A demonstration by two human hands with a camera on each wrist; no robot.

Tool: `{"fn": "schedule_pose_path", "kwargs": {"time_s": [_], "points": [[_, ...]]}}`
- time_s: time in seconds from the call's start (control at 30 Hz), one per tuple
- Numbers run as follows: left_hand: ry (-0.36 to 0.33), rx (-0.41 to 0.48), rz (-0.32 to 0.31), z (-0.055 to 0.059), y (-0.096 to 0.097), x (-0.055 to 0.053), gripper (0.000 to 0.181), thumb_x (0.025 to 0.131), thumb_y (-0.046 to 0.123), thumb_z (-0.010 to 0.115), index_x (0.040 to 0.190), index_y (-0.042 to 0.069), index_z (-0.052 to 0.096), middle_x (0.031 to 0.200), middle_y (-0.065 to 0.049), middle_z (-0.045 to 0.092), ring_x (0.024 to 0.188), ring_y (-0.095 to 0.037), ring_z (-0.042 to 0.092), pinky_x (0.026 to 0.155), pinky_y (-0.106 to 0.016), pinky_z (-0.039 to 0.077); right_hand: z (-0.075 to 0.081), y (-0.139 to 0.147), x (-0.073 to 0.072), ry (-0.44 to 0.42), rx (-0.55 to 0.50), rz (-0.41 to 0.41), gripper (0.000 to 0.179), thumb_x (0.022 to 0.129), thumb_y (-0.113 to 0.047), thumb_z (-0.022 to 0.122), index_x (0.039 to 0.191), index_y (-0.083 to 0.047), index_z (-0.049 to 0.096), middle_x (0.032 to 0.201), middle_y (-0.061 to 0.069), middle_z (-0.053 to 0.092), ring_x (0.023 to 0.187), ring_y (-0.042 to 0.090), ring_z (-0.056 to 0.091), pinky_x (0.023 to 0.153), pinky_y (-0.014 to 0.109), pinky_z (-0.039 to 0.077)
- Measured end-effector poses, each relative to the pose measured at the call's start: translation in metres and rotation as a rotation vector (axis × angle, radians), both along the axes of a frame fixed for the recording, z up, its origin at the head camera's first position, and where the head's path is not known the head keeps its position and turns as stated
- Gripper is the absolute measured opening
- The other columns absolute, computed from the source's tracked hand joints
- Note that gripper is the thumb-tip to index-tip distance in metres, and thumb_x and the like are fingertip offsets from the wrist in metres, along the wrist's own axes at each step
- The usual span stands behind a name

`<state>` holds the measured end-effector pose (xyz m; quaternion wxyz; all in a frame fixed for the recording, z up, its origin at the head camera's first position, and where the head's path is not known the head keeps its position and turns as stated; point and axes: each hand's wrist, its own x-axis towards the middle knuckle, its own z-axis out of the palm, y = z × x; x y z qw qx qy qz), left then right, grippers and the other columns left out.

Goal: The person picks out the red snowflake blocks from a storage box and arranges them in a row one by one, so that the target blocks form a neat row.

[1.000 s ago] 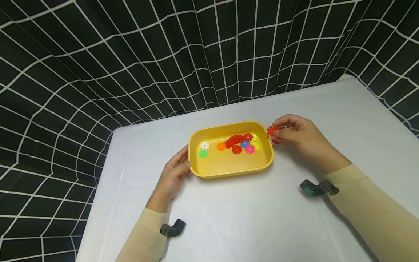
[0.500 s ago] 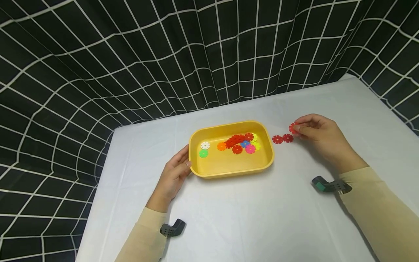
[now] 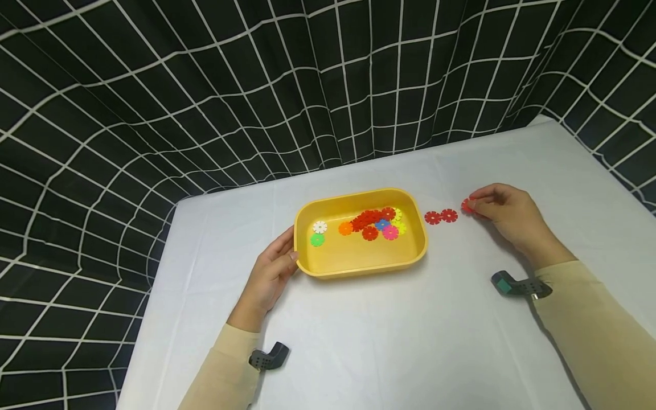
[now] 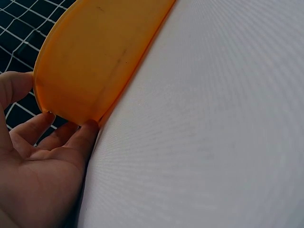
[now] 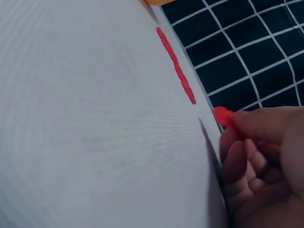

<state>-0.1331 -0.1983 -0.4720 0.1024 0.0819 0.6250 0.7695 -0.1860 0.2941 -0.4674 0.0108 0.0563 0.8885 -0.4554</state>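
My left hand (image 3: 271,273) holds the left end of a yellow plastic tray (image 3: 353,270); in the left wrist view its fingertips (image 4: 88,126) press against the tray's end wall. Out to the tray's right, my right hand (image 3: 507,213) pinches a red snowflake disc (image 3: 466,205) between thumb and fingers, which hide part of it. The right wrist view shows this red disc (image 5: 221,115) tilted, close over the cloth. Between hand and tray, two more red snowflake discs (image 3: 433,217) lie flat in a row on the table.
Inside the tray, a heap of red discs (image 3: 368,217) lies with blue, pink (image 3: 390,232), yellow and orange ones. A white disc (image 3: 320,227) and a green disc (image 3: 317,240) sit at its left. White cloth (image 3: 369,341) covers the table; a black gridded curtain (image 3: 328,85) hangs behind.
My right hand has moved right, away from the tray, with the red disc, uncovering the two discs on the table. It then came slightly lower. My left hand stays at the tray.
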Motion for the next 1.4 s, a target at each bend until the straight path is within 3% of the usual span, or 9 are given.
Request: {"fn": "schedule_pose_path", "kwargs": {"time_s": [0.17,0.37,0.77,1.17,1.4], "points": [[0.002,-0.005,-0.002,-0.001,-0.001,0.0,0.063,0.107,0.001,0.055,0.167,0.0,0.039,0.17,-0.014,0.041,0.155,-0.028,0.04,0.118,-0.039,0.044,-0.001,-0.003,0.0,0.03,0.106,0.014,0.033,0.109,-0.025,0.07,0.131,0.0,0.069,0.118,0.02,0.066,0.107,0.036,0.053,0.08,0.035,0.048],[0.004,-0.006,-0.001,0.0,0.0,0.0,0.061,0.107,0.001,0.054,0.167,0.0,0.04,0.169,-0.014,0.042,0.155,-0.028,0.041,0.119,-0.039,0.044,0.001,-0.007,0.0,0.041,0.134,0.018,0.028,0.107,-0.019,0.07,0.127,0.001,0.069,0.111,0.021,0.066,0.103,0.038,0.055,0.081,0.045,0.048],[-0.004,-0.01,0.002,0.003,0.001,0.0,0.062,0.107,0.0,0.054,0.167,-0.001,0.039,0.168,-0.015,0.042,0.153,-0.028,0.042,0.117,-0.038,0.046,0.003,-0.009,0.001,0.044,0.151,0.028,0.027,0.107,-0.017,0.07,0.126,0.002,0.07,0.109,0.021,0.066,0.103,0.039,0.054,0.081,0.044,0.049],[-0.003,-0.007,-0.002,0.001,0.0,0.0,0.062,0.107,0.001,0.055,0.167,0.0,0.039,0.168,-0.015,0.042,0.153,-0.029,0.043,0.117,-0.038,0.046,0.004,-0.01,0.004,0.038,0.138,0.007,0.042,0.112,-0.036,0.059,0.128,0.002,0.068,0.12,0.025,0.065,0.112,0.044,0.053,0.087,0.051,0.049],[-0.001,-0.005,-0.001,0.001,0.0,0.0,0.061,0.107,-0.001,0.055,0.167,0.0,0.04,0.168,-0.015,0.043,0.153,-0.029,0.043,0.117,-0.039,0.046,0.005,-0.008,0.003,0.037,0.131,-0.014,0.043,0.112,-0.036,0.058,0.129,0.003,0.067,0.122,0.026,0.065,0.112,0.044,0.055,0.088,0.05,0.052]]}}
